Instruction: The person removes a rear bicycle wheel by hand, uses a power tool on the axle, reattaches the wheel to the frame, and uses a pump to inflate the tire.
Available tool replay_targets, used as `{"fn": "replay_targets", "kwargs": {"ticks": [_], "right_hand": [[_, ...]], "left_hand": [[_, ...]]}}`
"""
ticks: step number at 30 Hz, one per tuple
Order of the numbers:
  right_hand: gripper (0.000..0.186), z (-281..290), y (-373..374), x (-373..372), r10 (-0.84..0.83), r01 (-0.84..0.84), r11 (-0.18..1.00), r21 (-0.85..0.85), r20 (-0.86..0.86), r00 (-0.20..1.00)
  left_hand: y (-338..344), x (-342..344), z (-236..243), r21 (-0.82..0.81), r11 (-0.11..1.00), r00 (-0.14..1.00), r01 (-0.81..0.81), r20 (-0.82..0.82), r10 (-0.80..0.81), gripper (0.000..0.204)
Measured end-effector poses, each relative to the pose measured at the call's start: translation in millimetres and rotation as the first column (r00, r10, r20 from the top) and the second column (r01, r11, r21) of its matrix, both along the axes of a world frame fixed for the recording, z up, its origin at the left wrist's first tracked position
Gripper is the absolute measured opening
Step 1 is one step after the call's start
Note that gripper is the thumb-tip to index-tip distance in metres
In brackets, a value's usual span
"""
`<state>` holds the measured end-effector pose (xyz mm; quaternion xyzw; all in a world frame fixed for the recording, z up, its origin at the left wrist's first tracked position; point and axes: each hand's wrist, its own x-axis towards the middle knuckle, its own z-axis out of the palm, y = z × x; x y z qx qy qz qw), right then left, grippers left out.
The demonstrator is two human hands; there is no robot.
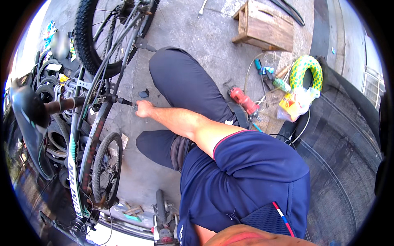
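My right hand (143,108) reaches leftward and is closed on the outer end of a dark cylindrical part (125,101) projecting from the middle of a bicycle's frame. The bicycle's striped tube (76,164) runs down the left, with a black saddle (30,108) beside it and a knobby wheel (88,35) at the top. Whether that cylindrical part is a tool or a bike component, I cannot tell. My left hand is out of view. My dark-trousered knee (170,65) is bent near the bicycle.
Tires (57,137) and parts pile up at left, near another wheel (106,168). At right lie a wooden box (264,28), a red cylindrical tool (242,98), hoses, hand tools, a yellow-green wrapped ring (305,69) and a plastic bag (291,108).
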<state>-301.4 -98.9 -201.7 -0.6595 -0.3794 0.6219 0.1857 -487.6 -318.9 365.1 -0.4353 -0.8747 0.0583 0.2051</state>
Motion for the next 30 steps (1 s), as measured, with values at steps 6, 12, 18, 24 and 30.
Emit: {"fn": "replay_targets", "kwargs": {"ticks": [6, 12, 18, 24, 30], "right_hand": [[0.047, -17, -3, 19, 0.017, -0.017, 1.000, 0.009, 0.020, 1.000], [0.056, -18, 5, 14, 0.250, -0.250, 0.968, -0.011, 0.092, 0.964], [0.081, -70, 33, 25, 0.213, -0.189, 0.975, -0.120, 0.232, 0.949], [0.096, -91, 51, -14, 0.250, -0.241, 0.968, -0.066, 0.202, 0.947], [0.080, -90, 12, -72, 0.314, -0.309, 0.949, -0.065, 0.279, 0.907]], "left_hand": [[-5, 17, -4, -0.014, 0.999, 0.998, -0.046, 0.047, 0.047, 0.064], [-28, 18, 4, -0.013, 0.971, 0.950, -0.238, 0.203, 0.235, 0.064], [-103, -94, -39, 0.099, 0.995, 1.000, 0.014, 0.008, -0.015, 0.061], [-90, -58, -53, 0.346, 0.891, 0.864, -0.295, 0.495, 0.093, 0.059], [-114, -61, -43, 0.253, 0.925, 0.896, -0.283, 0.415, 0.161, 0.064]]}}
